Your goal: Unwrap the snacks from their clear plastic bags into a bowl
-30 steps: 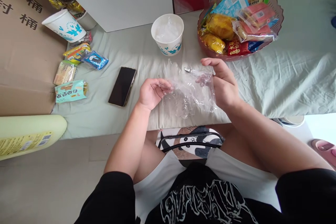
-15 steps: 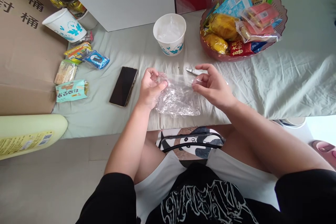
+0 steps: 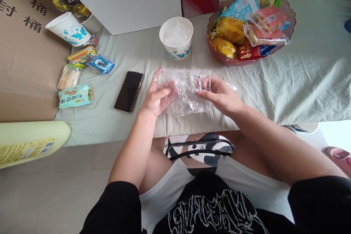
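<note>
A crinkled clear plastic bag (image 3: 186, 87) is stretched between my two hands above the cloth near its front edge. My left hand (image 3: 157, 97) grips the bag's left side, thumb on top and fingers behind the film. On the right side, my right hand (image 3: 219, 93) pinches it between thumb and fingers. Just beyond the bag stands a white paper cup (image 3: 179, 52) with blue leaves, with clear plastic film (image 3: 177, 34) inside it. The white end of a small tool (image 3: 231, 86) shows beside my right hand; the rest is hidden.
A phone (image 3: 128, 91) lies to the left. Wrapped snacks (image 3: 75, 97) and a tilted paper cup (image 3: 70, 29) are by the cardboard box (image 3: 27, 62). A pink bowl (image 3: 219, 56) of packaged snacks stands back right, before a white and red box (image 3: 145, 0).
The bag has been lifted and spread wider, its upper edge now further from me. My right hand has shifted slightly down and closed on the film, covering the tool's blade.
</note>
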Motion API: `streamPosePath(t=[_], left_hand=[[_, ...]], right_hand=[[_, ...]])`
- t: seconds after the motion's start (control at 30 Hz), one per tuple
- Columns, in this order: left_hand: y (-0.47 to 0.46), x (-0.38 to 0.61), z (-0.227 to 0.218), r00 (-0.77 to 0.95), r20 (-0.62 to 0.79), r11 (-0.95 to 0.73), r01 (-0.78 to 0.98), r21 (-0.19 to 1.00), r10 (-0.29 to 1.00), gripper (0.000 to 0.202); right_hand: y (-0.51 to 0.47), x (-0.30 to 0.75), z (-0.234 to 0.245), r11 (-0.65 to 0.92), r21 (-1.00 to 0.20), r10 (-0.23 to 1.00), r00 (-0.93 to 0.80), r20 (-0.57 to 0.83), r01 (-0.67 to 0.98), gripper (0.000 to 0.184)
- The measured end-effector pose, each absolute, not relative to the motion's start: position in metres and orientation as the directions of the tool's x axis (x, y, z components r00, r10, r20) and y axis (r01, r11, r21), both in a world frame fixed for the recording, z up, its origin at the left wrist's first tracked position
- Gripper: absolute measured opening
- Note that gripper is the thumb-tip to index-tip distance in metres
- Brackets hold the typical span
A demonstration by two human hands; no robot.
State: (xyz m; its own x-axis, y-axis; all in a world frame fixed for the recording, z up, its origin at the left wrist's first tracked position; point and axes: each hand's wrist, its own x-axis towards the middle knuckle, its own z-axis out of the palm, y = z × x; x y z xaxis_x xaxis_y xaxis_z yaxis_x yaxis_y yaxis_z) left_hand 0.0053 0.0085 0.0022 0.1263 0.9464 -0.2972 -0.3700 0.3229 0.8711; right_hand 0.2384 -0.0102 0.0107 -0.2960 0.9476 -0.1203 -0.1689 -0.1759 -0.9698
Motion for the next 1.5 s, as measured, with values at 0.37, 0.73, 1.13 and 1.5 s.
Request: streamPosePath(t=[0.37,0.73,1.13,1.5], left_hand=[[-0.002,0.007,0.009,0.294,-0.333,0.422,-0.323,0.847,0.896,0.053],[0.011,0.013,0.005,0.206,-0.347,0.395,-0.280,0.875,0.915,0.042],[0.005,0.015,0.019,0.248,-0.389,0.445,-0.243,0.862,0.887,0.023],[0.011,0.012,0.022,0.228,-0.368,0.424,-0.290,0.858,0.901,0.041]], right_hand=[[-0.014,0.238,0.013,-0.291,-0.927,0.875,-0.457,-0.158,-0.237,0.068],[-0.011,0.237,0.017,-0.249,-0.965,0.939,-0.265,-0.221,-0.077,0.034],[-0.009,0.239,0.011,-0.247,-0.947,0.951,-0.242,-0.195,-0.207,0.034],[-0.005,0.242,0.015,-0.214,-0.931,0.959,-0.245,-0.142,-0.297,0.039]])
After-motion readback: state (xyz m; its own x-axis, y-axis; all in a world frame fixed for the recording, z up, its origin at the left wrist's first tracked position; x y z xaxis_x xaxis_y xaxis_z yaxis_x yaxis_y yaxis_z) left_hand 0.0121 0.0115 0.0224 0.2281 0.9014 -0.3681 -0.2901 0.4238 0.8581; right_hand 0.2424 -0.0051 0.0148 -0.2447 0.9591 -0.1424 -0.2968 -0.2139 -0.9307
